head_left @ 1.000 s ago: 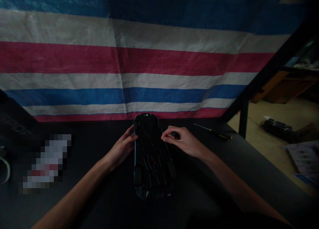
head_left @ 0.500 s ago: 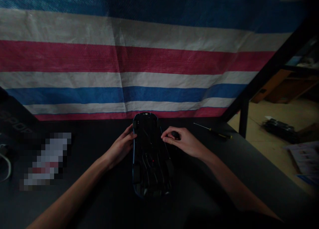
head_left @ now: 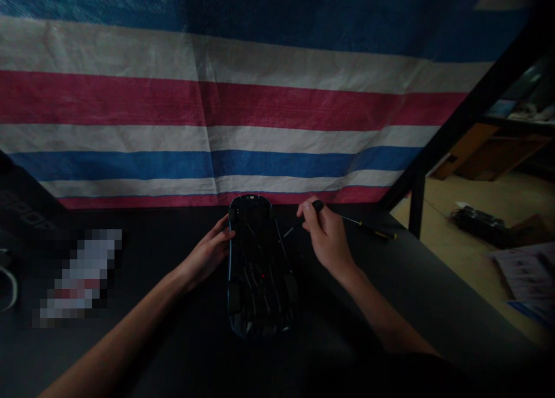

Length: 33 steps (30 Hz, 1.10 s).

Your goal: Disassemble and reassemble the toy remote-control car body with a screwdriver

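A dark toy car [head_left: 259,265] with a blue rim lies upside down on the black table [head_left: 173,340], its underside and wires facing up. My left hand [head_left: 211,250] rests against the car's left edge, fingers curled on the rim and steadying it. My right hand [head_left: 324,236] is raised just right of the car, closed around a small screwdriver with a dark knob [head_left: 318,205]. Its thin shaft slants down-left toward the car's right side.
A second thin screwdriver [head_left: 368,227] with a yellow-black handle lies on the table behind my right hand. A blurred white object [head_left: 80,276] sits at the left. A striped tarp [head_left: 217,109] hangs behind; the table's right edge drops to a floor with clutter.
My right hand has lifted off the car's right side and moved up and right, tilting the screwdriver so its shaft now shows. The left hand and the car have stayed in place.
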Each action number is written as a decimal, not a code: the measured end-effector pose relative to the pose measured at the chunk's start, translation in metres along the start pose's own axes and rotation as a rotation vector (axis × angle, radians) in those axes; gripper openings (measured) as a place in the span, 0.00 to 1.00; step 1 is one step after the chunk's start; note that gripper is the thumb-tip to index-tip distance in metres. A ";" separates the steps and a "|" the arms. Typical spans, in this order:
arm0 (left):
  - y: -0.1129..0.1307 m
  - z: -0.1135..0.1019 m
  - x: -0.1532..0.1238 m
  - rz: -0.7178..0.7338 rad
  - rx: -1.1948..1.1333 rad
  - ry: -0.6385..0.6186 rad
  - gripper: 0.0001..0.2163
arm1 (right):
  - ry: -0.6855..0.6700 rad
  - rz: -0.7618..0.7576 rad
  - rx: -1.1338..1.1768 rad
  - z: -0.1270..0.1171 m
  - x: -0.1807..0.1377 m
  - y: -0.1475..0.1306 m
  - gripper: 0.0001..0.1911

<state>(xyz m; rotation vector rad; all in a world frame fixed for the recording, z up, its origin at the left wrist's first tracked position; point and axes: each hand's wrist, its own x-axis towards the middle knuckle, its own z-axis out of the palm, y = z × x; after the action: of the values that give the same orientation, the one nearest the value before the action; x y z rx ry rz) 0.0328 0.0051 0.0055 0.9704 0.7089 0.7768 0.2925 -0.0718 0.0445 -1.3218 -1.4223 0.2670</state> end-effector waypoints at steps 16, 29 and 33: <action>-0.002 -0.003 0.002 -0.011 -0.027 0.022 0.37 | -0.116 -0.077 -0.019 -0.003 -0.011 -0.002 0.19; 0.000 0.001 0.000 -0.024 -0.026 0.029 0.39 | -0.072 -0.156 -0.063 -0.005 -0.010 -0.009 0.13; -0.001 0.000 0.000 -0.021 -0.022 0.016 0.40 | -0.079 -0.225 -0.067 -0.005 -0.009 -0.011 0.12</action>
<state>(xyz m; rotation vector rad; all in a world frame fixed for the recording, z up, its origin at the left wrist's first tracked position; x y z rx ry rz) 0.0333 0.0051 0.0051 0.9362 0.7225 0.7731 0.2886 -0.0855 0.0493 -1.2027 -1.6444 0.1236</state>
